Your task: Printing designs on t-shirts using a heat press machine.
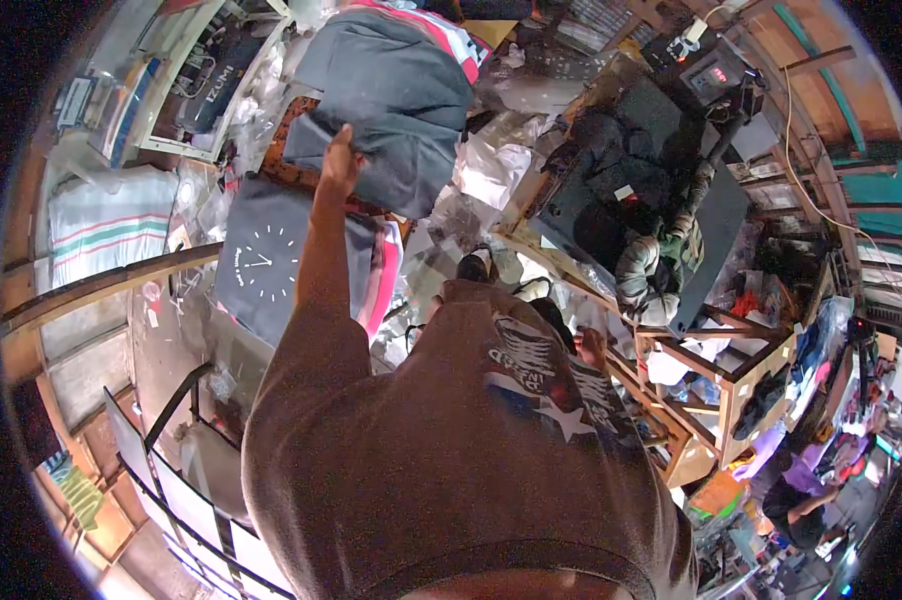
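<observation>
My left hand [341, 162] reaches forward and pinches the edge of dark grey fabric [391, 165], piled over pink and white layers at the top middle. Below it lies another dark grey stack [256, 290] with a printed white clock face and pink-white layers along its right side, partly behind my forearm. My right hand [589, 345] hangs low beside my shirt, near a wooden frame, partly hidden; its finger posture is unclear.
A large black press machine [631, 170] with a wrapped bar stands at right on a wooden bench. Striped fabric [106, 225] and a wooden rail [111, 285] are at left, metal racks [156, 470] lower left. A co-worker [796, 505] is at lower right among clutter.
</observation>
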Action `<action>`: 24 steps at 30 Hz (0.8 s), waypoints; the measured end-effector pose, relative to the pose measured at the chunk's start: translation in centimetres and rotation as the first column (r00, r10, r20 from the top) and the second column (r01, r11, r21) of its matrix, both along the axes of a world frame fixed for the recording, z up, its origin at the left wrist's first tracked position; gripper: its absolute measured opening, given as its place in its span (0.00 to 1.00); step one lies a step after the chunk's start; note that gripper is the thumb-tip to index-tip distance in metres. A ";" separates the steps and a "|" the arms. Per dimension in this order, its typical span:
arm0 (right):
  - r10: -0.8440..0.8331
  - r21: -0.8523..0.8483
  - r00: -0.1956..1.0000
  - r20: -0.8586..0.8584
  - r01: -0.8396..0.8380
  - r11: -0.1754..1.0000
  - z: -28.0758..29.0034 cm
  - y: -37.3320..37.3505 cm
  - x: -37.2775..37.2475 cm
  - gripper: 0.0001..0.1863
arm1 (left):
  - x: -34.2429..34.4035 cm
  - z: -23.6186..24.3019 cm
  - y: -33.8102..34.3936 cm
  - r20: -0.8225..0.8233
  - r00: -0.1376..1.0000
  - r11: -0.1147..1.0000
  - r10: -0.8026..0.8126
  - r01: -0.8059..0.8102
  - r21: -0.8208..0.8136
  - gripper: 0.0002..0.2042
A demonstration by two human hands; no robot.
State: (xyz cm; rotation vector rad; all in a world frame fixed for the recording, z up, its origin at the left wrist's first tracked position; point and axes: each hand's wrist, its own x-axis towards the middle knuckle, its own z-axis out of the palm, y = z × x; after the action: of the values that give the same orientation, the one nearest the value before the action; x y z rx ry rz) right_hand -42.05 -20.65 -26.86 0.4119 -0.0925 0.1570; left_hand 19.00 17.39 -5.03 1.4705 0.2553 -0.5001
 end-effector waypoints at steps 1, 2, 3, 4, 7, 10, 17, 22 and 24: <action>0.005 -0.018 1.000 -0.011 -0.006 1.000 -0.4 0.0 -0.9 0.24 | 0.9 -0.9 0.2 0.006 1.000 0.985 0.021 -0.019 -0.172 0.17; 0.013 -0.036 0.999 -0.029 -0.014 0.999 -0.3 -0.2 -1.9 0.25 | 1.8 -2.1 0.6 -0.001 0.999 0.940 0.045 -0.042 -0.340 0.16; 0.071 -0.048 0.996 -0.046 -0.073 0.996 0.3 -1.3 -2.1 0.25 | 2.1 -4.1 3.0 0.162 0.974 0.953 0.160 -0.109 -0.283 0.17; 0.152 -0.054 0.988 -0.037 -0.154 0.987 0.3 -2.8 -1.1 0.25 | 2.2 -6.1 7.1 0.183 0.960 0.948 0.212 -0.156 -0.277 0.17; 0.243 -0.065 0.967 -0.080 -0.249 0.966 -1.0 -2.8 0.6 0.25 | 3.2 -9.2 11.8 0.310 0.845 0.844 0.435 -0.263 -0.468 0.19; 0.170 -0.118 0.972 -0.160 -0.190 0.975 0.7 -3.4 -1.5 0.24 | -1.7 -6.7 3.4 0.386 0.877 0.270 0.287 -0.461 0.845 0.20; 0.183 -0.118 0.973 -0.140 -0.200 0.973 -0.4 -1.7 0.1 0.21 | -14.3 1.0 -6.2 0.621 0.555 0.707 -0.553 -0.082 0.702 0.13; 0.235 -0.147 0.966 -0.106 -0.249 0.957 1.7 -3.3 2.5 0.20 | -14.2 -0.9 -5.6 0.438 0.590 0.495 -0.678 -0.074 0.866 0.05; 0.224 -0.148 0.970 -0.092 -0.236 0.960 3.2 -3.2 2.0 0.19 | -13.6 -0.8 -5.6 0.454 0.633 0.581 -0.627 -0.008 0.814 0.04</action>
State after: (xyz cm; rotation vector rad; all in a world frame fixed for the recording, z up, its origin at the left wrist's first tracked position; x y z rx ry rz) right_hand -40.02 -23.90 -23.71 0.2686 0.0417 0.3764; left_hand 5.38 11.75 -5.78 2.4838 -0.5645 -0.0432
